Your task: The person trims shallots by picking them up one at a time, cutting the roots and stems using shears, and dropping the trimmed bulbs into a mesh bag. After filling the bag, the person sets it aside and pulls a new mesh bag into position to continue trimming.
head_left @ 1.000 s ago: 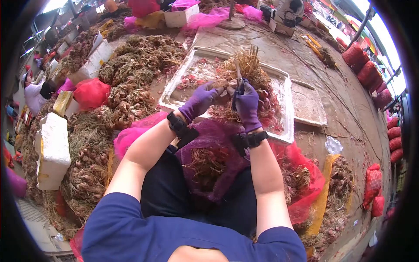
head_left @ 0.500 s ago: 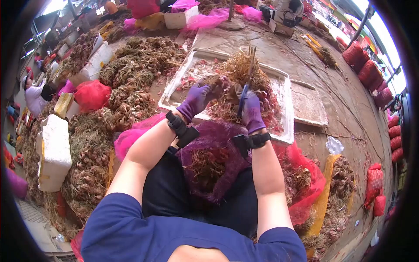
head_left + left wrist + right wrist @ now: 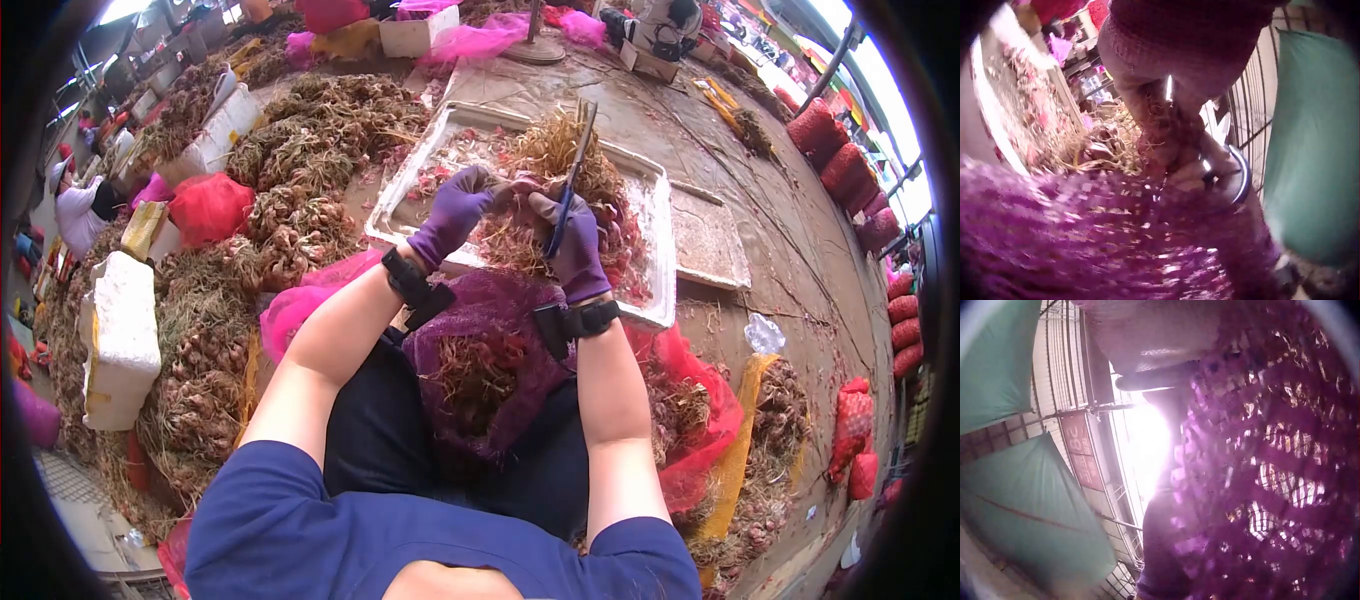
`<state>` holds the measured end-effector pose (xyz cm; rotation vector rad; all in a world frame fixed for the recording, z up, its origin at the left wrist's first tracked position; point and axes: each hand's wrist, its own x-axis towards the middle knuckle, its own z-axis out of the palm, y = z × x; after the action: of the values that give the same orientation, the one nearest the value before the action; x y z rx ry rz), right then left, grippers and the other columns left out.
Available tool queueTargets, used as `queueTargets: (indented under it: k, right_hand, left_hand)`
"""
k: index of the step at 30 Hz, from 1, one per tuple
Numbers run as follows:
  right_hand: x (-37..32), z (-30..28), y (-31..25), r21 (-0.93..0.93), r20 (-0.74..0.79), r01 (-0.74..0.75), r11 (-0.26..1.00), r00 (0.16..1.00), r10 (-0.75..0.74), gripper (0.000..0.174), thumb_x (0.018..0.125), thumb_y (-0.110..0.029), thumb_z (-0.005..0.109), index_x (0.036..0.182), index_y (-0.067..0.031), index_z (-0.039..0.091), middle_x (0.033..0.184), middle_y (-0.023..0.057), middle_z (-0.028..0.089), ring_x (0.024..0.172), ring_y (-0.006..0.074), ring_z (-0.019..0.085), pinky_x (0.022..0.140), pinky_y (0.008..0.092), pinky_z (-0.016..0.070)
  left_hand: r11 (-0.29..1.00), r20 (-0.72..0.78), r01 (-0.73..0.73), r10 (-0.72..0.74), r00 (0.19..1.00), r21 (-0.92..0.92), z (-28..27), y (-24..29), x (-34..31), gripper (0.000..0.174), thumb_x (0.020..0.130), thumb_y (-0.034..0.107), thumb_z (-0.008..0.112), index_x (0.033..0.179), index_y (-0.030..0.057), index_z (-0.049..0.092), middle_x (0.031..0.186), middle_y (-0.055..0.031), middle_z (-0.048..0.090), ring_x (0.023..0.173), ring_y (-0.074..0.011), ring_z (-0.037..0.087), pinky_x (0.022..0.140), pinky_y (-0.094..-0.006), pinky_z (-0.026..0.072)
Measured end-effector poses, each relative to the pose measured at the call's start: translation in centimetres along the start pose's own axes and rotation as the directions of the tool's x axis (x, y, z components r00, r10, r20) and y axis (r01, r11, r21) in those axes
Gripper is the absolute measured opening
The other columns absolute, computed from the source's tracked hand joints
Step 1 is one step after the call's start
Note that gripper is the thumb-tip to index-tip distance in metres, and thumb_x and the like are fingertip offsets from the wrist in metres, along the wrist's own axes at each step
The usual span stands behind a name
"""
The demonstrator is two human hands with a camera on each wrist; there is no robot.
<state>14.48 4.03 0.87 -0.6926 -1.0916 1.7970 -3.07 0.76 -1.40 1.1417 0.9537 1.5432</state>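
Observation:
Both hands wear purple gloves and meet over a white foam tray (image 3: 400, 195) in the head view. The left hand (image 3: 455, 213) pinches a small reddish bulb (image 3: 524, 184) with its fingertips. Curled round blue-handled scissors (image 3: 566, 205), the right hand (image 3: 575, 240) sits just beside it, the blades pointing up and away. A heap of dry-stemmed bulbs (image 3: 565, 145) lies in the tray behind the hands. Below them a purple mesh bag (image 3: 440, 395) with bulbs inside stands open between the legs. Purple mesh covers much of both wrist views.
Large piles of stemmed bulbs (image 3: 320, 130) lie at left, beside a white foam box (image 3: 125, 340). A red net bag (image 3: 700, 440) is by the right thigh. A foam lid (image 3: 708, 240) adjoins the tray's right side. Filled red sacks (image 3: 845, 175) line the far right.
The left hand drew back from the scissors, then came close again with a bare-looking bulb in its fingertips. The scissors have tilted to the right in the right hand.

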Motion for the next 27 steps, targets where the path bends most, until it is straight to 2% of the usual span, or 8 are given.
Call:
queueTargets:
  k: [3,8,9,12,14,18,20,27]
  right_hand:
    - [-0.1,0.3,-0.2,0.131,0.124,0.022,0.991,0.992,-0.038,0.012,0.081,0.000,0.065,0.093,-0.0016,0.063,0.088,0.0076,0.067,0.077,0.0137,0.064,0.063,0.0218,0.0506]
    - [0.2,-1.0,0.1,-0.035,0.173,0.010,0.999,0.985,-0.004,0.012,0.082,-0.009,0.067,0.092,-0.0048,0.063,0.076,0.0000,0.063,0.062,0.0075,0.058,0.054,0.0190,0.0443]
    - [0.2,-1.0,0.3,-0.036,0.175,0.006,0.999,0.985,0.001,0.012,0.082,-0.009,0.067,0.092,-0.0048,0.063,0.076,0.0000,0.063,0.062,0.0075,0.058,0.054,0.0190,0.0443]
    - [0.5,-0.9,0.3,-0.079,0.048,0.100,0.992,0.994,-0.096,0.015,0.083,-0.015,0.068,0.093,-0.0054,0.063,0.070,-0.0035,0.059,0.057,0.0047,0.051,0.051,0.0177,0.0393]
    - [1.1,-0.7,0.6,-0.323,-0.093,0.274,0.906,0.943,-0.318,0.020,0.084,-0.021,0.068,0.095,-0.0046,0.063,0.070,-0.0036,0.059,0.057,0.0025,0.048,0.051,0.0178,0.0377]
    - [1.0,-0.5,1.3,-0.531,-0.076,0.139,0.836,0.975,-0.211,0.021,0.084,-0.024,0.070,0.090,-0.0051,0.066,0.070,-0.0051,0.060,0.059,0.0024,0.048,0.053,0.0200,0.0383]
    - [1.8,-0.5,3.1,-0.443,-0.056,0.181,0.878,0.972,-0.229,0.019,0.083,-0.024,0.070,0.087,-0.0060,0.067,0.070,-0.0049,0.061,0.060,0.0030,0.049,0.054,0.0204,0.0386]
    - [0.5,-0.5,1.0,-0.048,-0.084,-0.013,0.999,0.996,0.009,0.008,0.082,-0.012,0.068,0.087,-0.0093,0.062,0.075,-0.0012,0.063,0.055,0.0071,0.054,0.046,0.0203,0.0425]
  left_hand:
    - [0.982,0.139,0.093,-0.070,0.988,-0.163,0.2,0.6,-0.4,0.026,0.093,0.020,0.056,0.108,0.0002,0.058,0.104,-0.0075,0.063,0.093,-0.0147,0.061,0.083,-0.0286,0.0489]
    - [0.938,0.451,0.164,-0.009,0.892,-0.307,0.1,1.2,0.0,0.030,0.097,0.016,0.044,0.120,-0.0006,0.055,0.112,-0.0108,0.061,0.101,-0.0175,0.059,0.088,-0.0299,0.0474]
    - [0.987,0.344,0.098,-0.049,0.938,-0.125,-3.0,-2.9,1.6,0.032,0.097,0.014,0.041,0.122,-0.0009,0.054,0.111,-0.0111,0.061,0.099,-0.0179,0.060,0.088,-0.0313,0.0473]
    - [0.973,0.312,0.148,-0.087,0.946,-0.179,-3.4,-0.9,1.4,0.031,0.098,0.015,0.039,0.119,-0.0021,0.055,0.107,-0.0115,0.063,0.097,-0.0181,0.059,0.086,-0.0313,0.0476]
    - [0.996,0.173,-0.011,0.026,0.985,-0.091,-1.8,0.7,0.3,0.031,0.096,0.017,0.044,0.112,-0.0056,0.059,0.100,-0.0147,0.066,0.083,-0.0230,0.063,0.076,-0.0342,0.0500]
    - [0.993,0.048,0.065,-0.060,0.997,-0.099,-2.8,-2.2,1.4,0.023,0.095,0.016,0.050,0.104,-0.0042,0.058,0.091,-0.0094,0.065,0.077,-0.0171,0.061,0.070,-0.0290,0.0494]
    - [0.999,-0.055,0.023,-0.020,0.998,0.047,-1.3,-1.6,1.2,0.020,0.094,0.015,0.053,0.100,-0.0033,0.057,0.088,-0.0074,0.064,0.077,-0.0144,0.060,0.070,-0.0271,0.0489]
    - [0.870,0.104,-0.267,0.246,0.964,0.414,0.5,-0.3,0.1,0.010,0.088,0.003,0.059,0.095,0.0003,0.055,0.102,-0.0105,0.061,0.087,-0.0088,0.056,0.074,-0.0231,0.0485]
